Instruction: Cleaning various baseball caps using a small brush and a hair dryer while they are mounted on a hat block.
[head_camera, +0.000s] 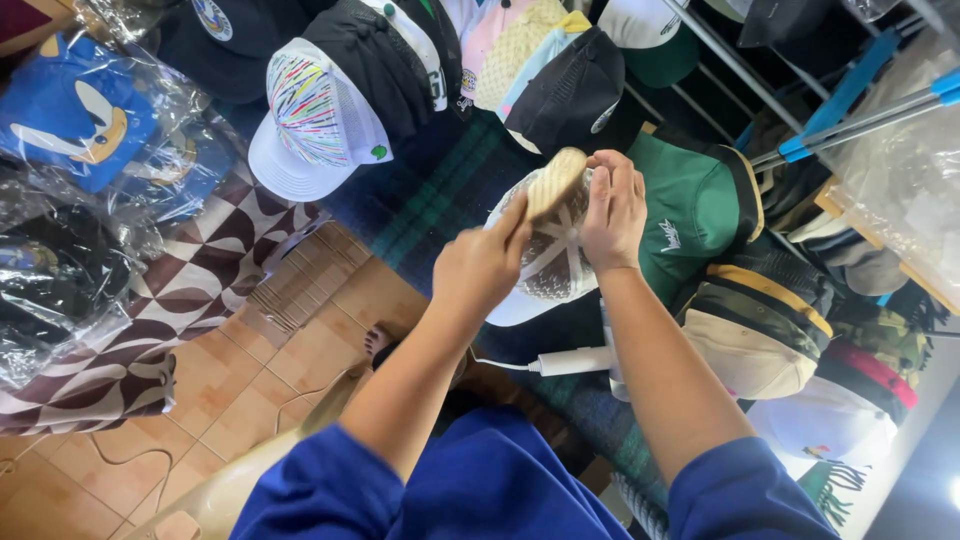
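Hands meet at the centre of the head view over a white mesh-backed cap (545, 265), which lies among other caps on a dark green plaid cloth (440, 190). The left hand (483, 265) is closed around a tan wooden brush (556, 180), pressing it onto the cap's crown. The right hand (613, 210) grips the cap's upper edge, fingers curled over it. Just right of centre sits a green cap (690, 215); in the upper left of the frame rests a white cap with coloured streaks (310, 120). A white plug adapter (575, 360) lies below the cap, between the forearms.
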